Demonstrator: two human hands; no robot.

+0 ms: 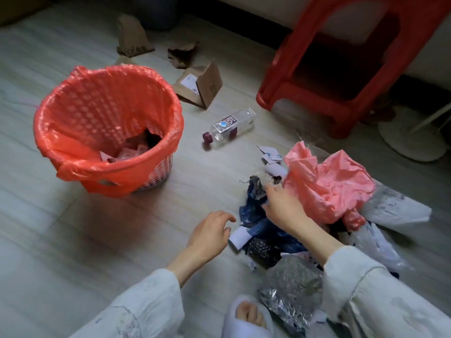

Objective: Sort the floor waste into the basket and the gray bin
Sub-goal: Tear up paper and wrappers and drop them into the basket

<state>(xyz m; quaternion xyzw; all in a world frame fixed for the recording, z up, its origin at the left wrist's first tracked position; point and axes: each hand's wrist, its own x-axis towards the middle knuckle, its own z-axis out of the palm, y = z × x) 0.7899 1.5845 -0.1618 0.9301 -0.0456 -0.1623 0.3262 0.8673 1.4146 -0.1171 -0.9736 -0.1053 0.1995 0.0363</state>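
Observation:
A basket (107, 172) lined with a red plastic bag stands on the floor at the left, with a few scraps at its bottom. A waste pile lies at the right: a crumpled pink bag (327, 176), dark blue wrappers (258, 220), a silver foil bag (292, 296) and white plastic (395, 208). My right hand (283, 206) reaches into the pile and pinches a dark blue wrapper. My left hand (210, 232) hovers just left of the pile with loosely curled fingers, holding nothing. A clear plastic bottle (229, 128) lies on the floor beyond the pile. A dark gray bin (156, 13) stands at the far top.
A red plastic stool (346, 59) stands at the top right. A small cardboard box (202, 85) and torn brown cardboard pieces (133, 37) lie behind the basket. A white fan base (410, 140) sits at the right. My slippered foot (249, 318) is at the bottom edge.

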